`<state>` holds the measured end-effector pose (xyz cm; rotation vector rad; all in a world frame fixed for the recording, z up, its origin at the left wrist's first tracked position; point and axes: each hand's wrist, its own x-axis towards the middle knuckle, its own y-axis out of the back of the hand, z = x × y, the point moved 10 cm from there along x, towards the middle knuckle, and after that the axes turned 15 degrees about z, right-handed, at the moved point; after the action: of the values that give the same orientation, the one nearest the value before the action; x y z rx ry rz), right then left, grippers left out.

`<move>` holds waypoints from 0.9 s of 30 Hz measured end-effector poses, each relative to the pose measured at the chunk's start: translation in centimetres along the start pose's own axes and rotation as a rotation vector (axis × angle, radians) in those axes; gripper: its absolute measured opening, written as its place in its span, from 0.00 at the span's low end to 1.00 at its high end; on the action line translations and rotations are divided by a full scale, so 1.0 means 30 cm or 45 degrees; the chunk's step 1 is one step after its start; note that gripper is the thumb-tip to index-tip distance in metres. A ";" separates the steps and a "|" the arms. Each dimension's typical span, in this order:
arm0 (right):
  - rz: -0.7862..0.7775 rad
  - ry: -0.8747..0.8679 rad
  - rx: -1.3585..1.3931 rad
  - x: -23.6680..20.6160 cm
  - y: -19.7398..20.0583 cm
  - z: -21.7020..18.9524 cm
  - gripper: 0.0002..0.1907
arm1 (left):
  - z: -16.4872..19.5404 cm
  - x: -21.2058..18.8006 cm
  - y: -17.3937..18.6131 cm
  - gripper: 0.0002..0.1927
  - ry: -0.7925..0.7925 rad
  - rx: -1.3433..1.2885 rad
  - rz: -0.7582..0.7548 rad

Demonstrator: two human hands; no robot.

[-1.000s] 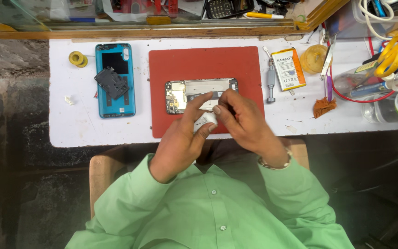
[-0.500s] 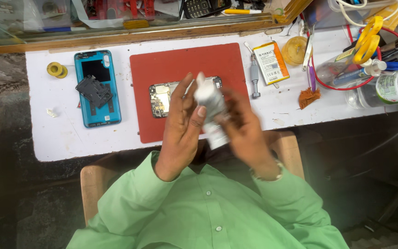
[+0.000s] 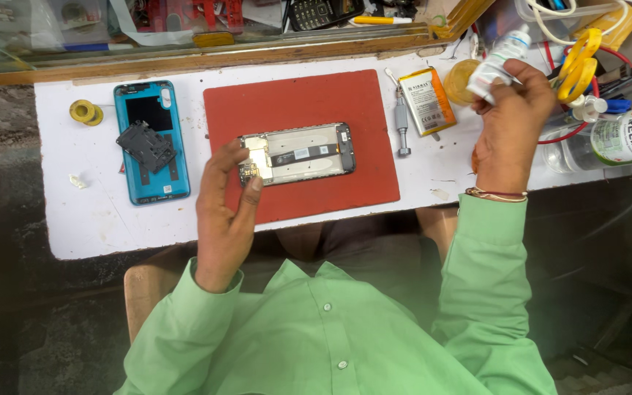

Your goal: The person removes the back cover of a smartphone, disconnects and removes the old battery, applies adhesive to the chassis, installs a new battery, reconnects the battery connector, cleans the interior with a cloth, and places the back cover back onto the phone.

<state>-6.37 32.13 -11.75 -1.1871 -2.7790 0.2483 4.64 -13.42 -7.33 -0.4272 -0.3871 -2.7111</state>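
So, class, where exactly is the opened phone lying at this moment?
In the head view the opened phone lies flat on the red mat, centre of the white table, its left end held by the left hand.

White worktop [image 3: 111, 227] seen from above, edges worn and chipped. Wooden rail [image 3: 184, 62] set along far edge, glass shelf [image 3: 9, 36] of clutter behind it. Dark, rough grey floor [image 3: 1, 168] seen at left and below. Corner of wooden stool [image 3: 140, 292] visible under worktop. Scene lit evenly; no windows or walls shown.
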 end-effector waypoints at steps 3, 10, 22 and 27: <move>0.049 -0.038 0.322 0.055 0.041 0.054 0.10 | -0.024 0.010 0.035 0.17 -0.026 0.085 0.026; 0.069 -0.137 0.628 0.076 0.057 0.071 0.21 | -0.075 0.022 0.052 0.23 0.003 0.162 0.045; -0.344 0.987 -1.225 -0.307 -0.149 -0.023 0.20 | -0.073 0.039 0.002 0.28 -0.149 0.359 -0.107; -0.364 1.013 -1.309 -0.320 -0.166 -0.014 0.28 | -0.048 0.046 -0.074 0.24 -0.336 0.428 -0.188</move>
<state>-3.21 21.81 -10.73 -0.6761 -2.2039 -1.4598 2.20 -12.33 -8.64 -0.6816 -0.9640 -2.6585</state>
